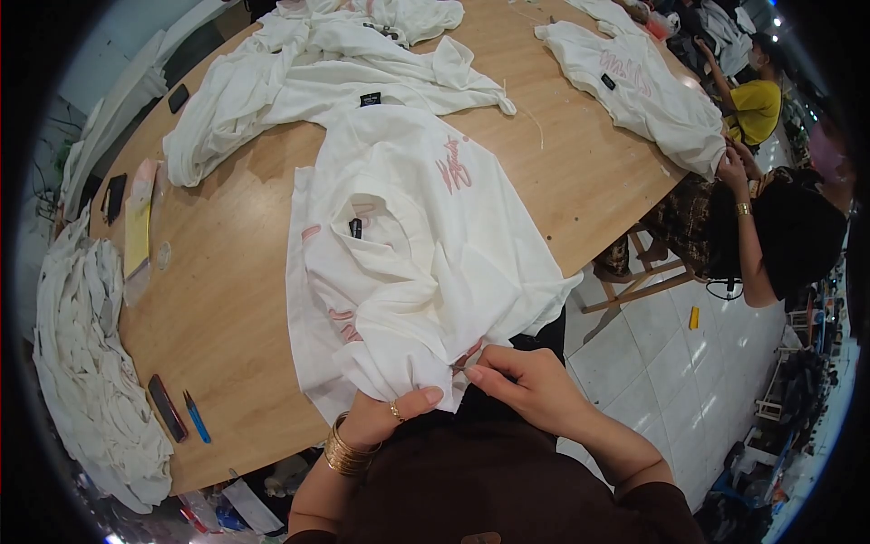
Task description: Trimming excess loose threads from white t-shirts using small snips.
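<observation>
A white shirt (489, 245) with pink stitched lettering lies over the table's near edge, its collar and dark neck label facing up. My left hand (390, 417), with a ring and gold bangles, is closed on a bunched edge of this shirt, its fingers partly under the cloth. Close by on the right, my right hand (526, 385) is pinched at the shirt's edge beside a pink stitched patch. A small dark tip shows at its fingertips, too small to name. Part of the shirt hangs toward my lap.
On the round wooden table (227, 272) lie more white shirts (317, 72), a pile of white cloth (82, 363), a blue pen-like tool (196, 417), a dark red case (167, 408) and a phone (178, 98). At right, another person's hands (734, 163) hold a white shirt (625, 82).
</observation>
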`<state>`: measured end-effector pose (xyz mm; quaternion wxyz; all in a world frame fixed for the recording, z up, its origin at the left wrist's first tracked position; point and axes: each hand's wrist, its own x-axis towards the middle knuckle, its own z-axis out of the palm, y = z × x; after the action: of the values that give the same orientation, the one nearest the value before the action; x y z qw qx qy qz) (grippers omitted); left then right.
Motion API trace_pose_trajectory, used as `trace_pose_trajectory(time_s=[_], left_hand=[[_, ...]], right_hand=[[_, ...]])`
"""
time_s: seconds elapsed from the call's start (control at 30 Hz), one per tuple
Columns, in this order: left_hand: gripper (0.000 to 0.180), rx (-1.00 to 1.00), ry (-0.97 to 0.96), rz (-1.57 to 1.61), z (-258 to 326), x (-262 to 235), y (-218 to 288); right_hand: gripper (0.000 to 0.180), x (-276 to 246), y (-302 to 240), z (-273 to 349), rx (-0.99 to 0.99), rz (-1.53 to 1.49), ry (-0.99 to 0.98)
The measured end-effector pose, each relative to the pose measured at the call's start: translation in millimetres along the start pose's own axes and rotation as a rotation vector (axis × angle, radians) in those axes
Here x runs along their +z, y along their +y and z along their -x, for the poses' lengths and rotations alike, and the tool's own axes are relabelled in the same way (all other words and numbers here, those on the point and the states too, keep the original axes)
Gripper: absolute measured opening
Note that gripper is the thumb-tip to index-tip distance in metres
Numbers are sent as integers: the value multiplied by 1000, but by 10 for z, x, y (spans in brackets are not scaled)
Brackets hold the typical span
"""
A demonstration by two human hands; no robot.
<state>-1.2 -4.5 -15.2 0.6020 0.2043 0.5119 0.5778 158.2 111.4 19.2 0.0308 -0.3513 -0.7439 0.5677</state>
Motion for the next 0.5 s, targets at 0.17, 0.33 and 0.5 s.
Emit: trace_pose_trajectory(time_s=[0.17, 0.33, 0.5], left_hand=[[54, -21, 4, 51, -5, -4, -4], [55, -18, 9, 86, -6, 8, 10], [51, 1, -3, 38, -3, 6, 1]], right_hand=[[26, 1, -10, 7, -4, 15, 4], [26, -15, -17, 31, 10, 43, -13], [26, 16, -29, 20, -17, 52, 16]])
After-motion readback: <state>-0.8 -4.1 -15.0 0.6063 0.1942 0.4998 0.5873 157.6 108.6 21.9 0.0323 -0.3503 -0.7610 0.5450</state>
